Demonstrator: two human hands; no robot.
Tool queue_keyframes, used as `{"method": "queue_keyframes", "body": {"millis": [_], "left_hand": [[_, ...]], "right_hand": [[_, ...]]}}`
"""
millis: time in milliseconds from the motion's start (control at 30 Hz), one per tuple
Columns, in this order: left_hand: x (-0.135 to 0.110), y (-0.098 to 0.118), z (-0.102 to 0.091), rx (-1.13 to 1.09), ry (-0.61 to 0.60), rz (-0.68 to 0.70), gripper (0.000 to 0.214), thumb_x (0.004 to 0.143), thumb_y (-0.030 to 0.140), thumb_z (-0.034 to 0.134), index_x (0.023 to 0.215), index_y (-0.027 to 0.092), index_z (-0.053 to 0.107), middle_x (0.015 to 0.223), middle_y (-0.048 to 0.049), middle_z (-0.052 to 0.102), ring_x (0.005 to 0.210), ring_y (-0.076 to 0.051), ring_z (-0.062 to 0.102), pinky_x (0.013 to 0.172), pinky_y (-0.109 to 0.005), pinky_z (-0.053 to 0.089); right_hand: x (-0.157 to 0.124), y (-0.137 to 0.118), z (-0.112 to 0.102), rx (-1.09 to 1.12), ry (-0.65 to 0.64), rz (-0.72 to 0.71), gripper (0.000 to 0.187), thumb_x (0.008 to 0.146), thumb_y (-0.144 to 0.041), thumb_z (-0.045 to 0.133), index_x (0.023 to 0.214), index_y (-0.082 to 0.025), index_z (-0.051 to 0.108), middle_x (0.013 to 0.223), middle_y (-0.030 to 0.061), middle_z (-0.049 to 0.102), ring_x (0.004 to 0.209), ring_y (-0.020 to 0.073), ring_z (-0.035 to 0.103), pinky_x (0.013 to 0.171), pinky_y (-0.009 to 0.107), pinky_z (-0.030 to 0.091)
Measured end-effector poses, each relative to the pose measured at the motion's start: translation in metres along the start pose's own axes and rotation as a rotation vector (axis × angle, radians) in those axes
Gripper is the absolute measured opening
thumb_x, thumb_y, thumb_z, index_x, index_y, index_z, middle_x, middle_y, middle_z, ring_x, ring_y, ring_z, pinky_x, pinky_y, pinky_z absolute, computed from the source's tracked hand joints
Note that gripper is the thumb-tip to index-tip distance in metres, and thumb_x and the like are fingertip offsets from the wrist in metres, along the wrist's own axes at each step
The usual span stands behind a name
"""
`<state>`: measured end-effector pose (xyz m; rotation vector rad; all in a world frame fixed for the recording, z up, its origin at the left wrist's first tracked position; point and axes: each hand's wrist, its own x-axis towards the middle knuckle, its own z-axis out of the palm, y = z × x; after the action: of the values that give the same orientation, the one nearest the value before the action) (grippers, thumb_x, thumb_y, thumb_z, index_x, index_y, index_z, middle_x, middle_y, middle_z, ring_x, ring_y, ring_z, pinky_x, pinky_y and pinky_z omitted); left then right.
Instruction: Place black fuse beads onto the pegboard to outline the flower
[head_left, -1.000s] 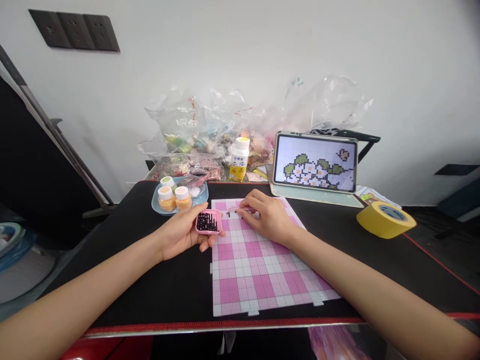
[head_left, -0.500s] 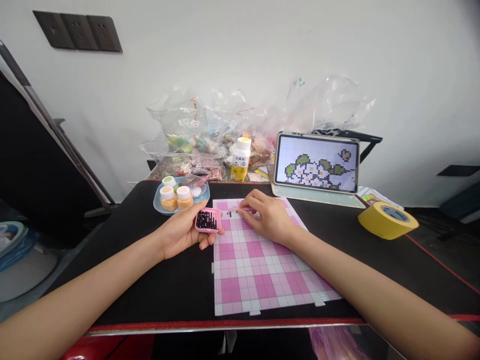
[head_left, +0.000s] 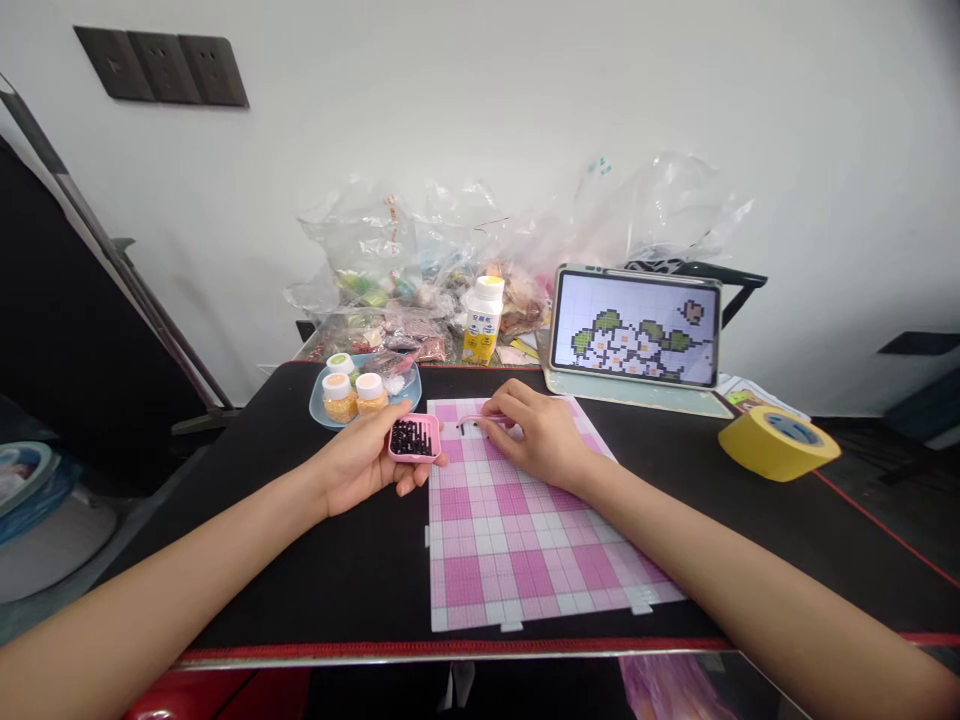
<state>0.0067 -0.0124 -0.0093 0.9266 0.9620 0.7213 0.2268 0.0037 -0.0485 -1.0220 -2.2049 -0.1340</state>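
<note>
My left hand (head_left: 358,455) is wrapped round a small pink tray (head_left: 415,459) and tips it a little towards me. Rows of tiny black beads (head_left: 412,436) lie in it. Between the fingers of my right hand (head_left: 532,430) is a pair of thin pink tweezers (head_left: 471,417), pointing left. Their tip is over the upper left part of a pink-and-white checked pegboard (head_left: 491,540). A few short black marks, apparently beads, show on the board by the tip; whether the tweezers pinch one is too small to tell.
A blue tray (head_left: 319,412) with several lidded jars stands left. Behind are a white-and-yellow bottle (head_left: 481,325) and plastic bags (head_left: 367,240). A tablet (head_left: 634,325) showing a pixel flower pattern leans at the back right, near a yellow tape roll (head_left: 776,445).
The view has shifted very slightly. My left hand with the pink tray has moved a touch left relative to the pegboard. My right hand stays nearly in place with the tweezers.
</note>
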Motion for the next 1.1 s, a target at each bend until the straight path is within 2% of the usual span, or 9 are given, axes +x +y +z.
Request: {"method": "queue_keyframes", "body": {"millis": [400, 1100], "left_hand": [[0.0023, -0.0011, 0.0004, 0.007, 0.024, -0.003, 0.036, 0.098, 0.026, 0.025, 0.085, 0.007, 0.054, 0.063, -0.0162, 0.067, 0.037, -0.013, 0.054, 0.032, -0.019, 0.04], [0.0062, -0.0058, -0.0024, 0.008, -0.05, -0.021, 0.042, 0.098, 0.031, 0.026, 0.092, 0.003, 0.057, 0.065, -0.0167, 0.067, 0.04, -0.014, 0.055, 0.033, -0.021, 0.04]], "right_hand": [[-0.0002, 0.0005, -0.0011, -0.026, -0.016, 0.004, 0.022, 0.09, -0.029, 0.046, 0.085, -0.015, 0.062, 0.085, 0.0061, 0.06, 0.065, 0.0113, 0.056, 0.055, 0.023, 0.038], [-0.0007, 0.0019, 0.0041, -0.08, -0.028, 0.004, 0.023, 0.092, -0.03, 0.047, 0.086, -0.015, 0.062, 0.086, 0.0055, 0.06, 0.067, 0.0119, 0.056, 0.055, 0.023, 0.036]]}}
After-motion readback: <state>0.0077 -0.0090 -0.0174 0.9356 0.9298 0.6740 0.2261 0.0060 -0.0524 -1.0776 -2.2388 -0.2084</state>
